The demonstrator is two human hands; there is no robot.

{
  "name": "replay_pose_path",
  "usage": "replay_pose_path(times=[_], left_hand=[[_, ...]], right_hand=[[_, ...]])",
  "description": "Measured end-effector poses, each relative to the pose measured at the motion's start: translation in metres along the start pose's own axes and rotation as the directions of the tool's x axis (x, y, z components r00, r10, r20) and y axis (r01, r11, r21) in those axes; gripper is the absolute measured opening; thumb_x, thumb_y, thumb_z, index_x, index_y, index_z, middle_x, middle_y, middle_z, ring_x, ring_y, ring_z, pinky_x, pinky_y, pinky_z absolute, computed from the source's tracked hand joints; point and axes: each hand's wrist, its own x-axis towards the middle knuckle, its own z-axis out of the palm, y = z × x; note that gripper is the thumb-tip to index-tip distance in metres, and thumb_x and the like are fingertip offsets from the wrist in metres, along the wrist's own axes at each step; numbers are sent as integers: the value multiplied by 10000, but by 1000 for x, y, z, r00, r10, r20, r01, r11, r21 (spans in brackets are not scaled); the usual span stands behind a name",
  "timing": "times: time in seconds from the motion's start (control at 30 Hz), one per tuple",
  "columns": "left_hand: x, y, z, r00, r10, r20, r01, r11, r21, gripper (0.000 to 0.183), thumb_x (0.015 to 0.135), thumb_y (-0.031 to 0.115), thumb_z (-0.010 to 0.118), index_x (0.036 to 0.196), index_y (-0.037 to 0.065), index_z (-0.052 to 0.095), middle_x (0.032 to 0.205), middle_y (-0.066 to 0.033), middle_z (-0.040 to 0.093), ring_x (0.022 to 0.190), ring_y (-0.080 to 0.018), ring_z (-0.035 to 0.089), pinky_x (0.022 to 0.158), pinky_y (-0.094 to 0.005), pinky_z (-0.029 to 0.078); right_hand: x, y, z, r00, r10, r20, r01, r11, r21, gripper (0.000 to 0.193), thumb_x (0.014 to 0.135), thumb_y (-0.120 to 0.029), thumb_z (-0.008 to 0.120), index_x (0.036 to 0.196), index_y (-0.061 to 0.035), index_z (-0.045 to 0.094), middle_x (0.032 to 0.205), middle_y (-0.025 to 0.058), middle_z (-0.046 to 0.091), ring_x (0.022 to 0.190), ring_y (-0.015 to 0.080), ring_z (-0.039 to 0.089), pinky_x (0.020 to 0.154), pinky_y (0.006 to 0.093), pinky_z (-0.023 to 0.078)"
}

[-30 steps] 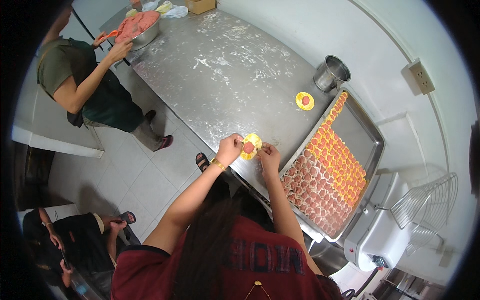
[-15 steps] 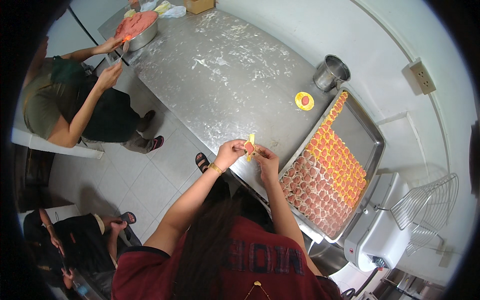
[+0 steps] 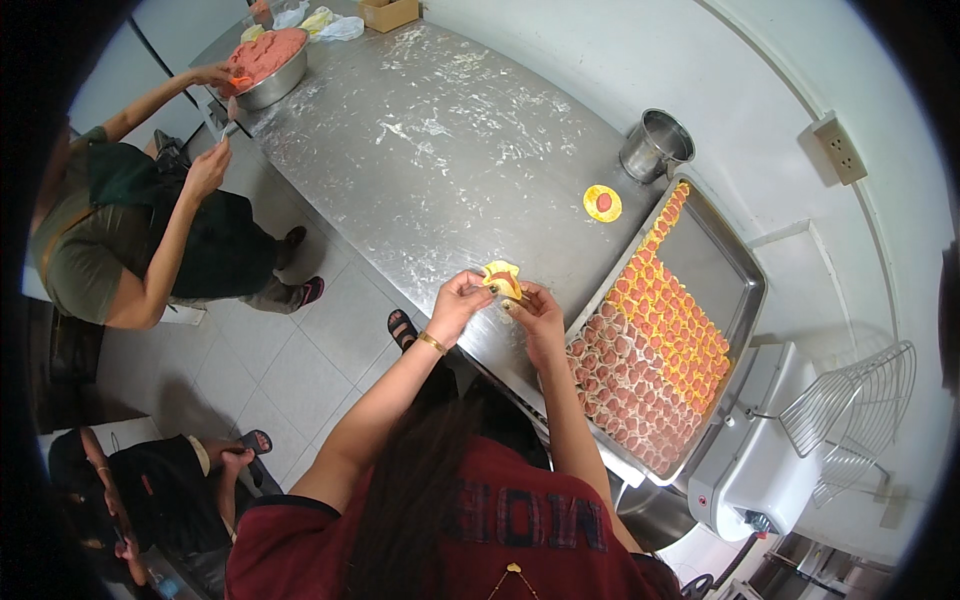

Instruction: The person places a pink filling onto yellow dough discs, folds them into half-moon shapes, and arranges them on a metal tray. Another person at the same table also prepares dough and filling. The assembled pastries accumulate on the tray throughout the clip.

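Note:
Between my two hands, over the near edge of the metal table (image 3: pixel 440 190), is a yellow dumpling (image 3: pixel 503 275) with its wrapper cupped around pink filling. My left hand (image 3: pixel 457 306) pinches its left side, and my right hand (image 3: pixel 541 318) pinches the right side near the lower edge. Farther off on the tabletop lies a flat yellow wrapper (image 3: pixel 602 203) topped with a lump of pink meat. To the right of my hands, a large metal tray (image 3: pixel 705 240) holds rows of open-topped dumplings, some with yellow wrappers and others pale.
A steel pitcher (image 3: pixel 655 147) stands by the tray's far corner. Right of the tray is a white machine (image 3: pixel 740 445) with a wire guard (image 3: pixel 855 415). At the far left, a co-worker (image 3: pixel 120 230) reaches to a steel bowl (image 3: pixel 280 88) of pink meat; another person (image 3: pixel 150 490) is at lower left.
The wrapper in my fingers has turned and opened wider around its filling; my right hand has risen slightly. The co-worker's hands have shifted left, one now at the bowl's edge.

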Motion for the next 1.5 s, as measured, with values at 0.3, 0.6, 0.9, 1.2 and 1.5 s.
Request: replay_pose_path(times=[0.3, 0.6, 0.9, 1.2, 1.5], left_hand=[[-12, 16, 11, 990, 80, 116, -84, 996, 36, 269, 794, -60, 637, 1029, 28, 541, 1002, -64, 605, 926, -145, 610, 820, -271, 511], [-3, 1, 3, 912, 329, 244, -408, 678, 611, 171, 752, -48, 683, 856, 26, 569, 1091, -95, 605, 891, -115, 618, 775, -231, 514], [-6, 1, 13, 979, 183, 91, -195, 698, 689, 200, 724, -11, 728, 865, 20, 590, 848, -72, 671, 732, -100, 648, 683, -246, 528], [-5, -8, 6, 952, 188, 242, -306, 578, 757, 305, 679, 22, 762, 947, 12, 617, 713, -62, 656, 652, -123, 642, 627, -258, 519], [-3, 0, 16, 964, 145, 224, -263, 376, 888, 281, 659, 158, 789, 816, 43, 586, 650, -88, 622, 591, -212, 625, 560, -320, 487]], right_hand=[[10, -12, -19, 997, -29, -73, 4, 948, -318, 284, 767, 44, 642, 1050, 42, 612, 933, 58, 644, 878, 115, 588, 788, 240, 473], [2, -17, -13, 986, -153, 70, 165, 807, -567, 303, 736, 6, 695, 1033, 10, 642, 911, 64, 649, 864, 170, 630, 755, 278, 514], [19, -13, -23, 963, -107, 249, 264, 582, -769, 240, 709, 50, 650, 946, 16, 657, 909, 126, 647, 800, 228, 651, 711, 306, 512], [17, -2, -31, 967, -97, 234, 250, 514, -820, 271, 665, 85, 576, 898, -20, 666, 855, 144, 633, 768, 321, 628, 695, 361, 501], [17, 2, -25, 946, -208, 248, 316, 429, -846, 238, 678, 70, 561, 879, -11, 659, 864, 156, 622, 763, 340, 617, 681, 374, 485]])
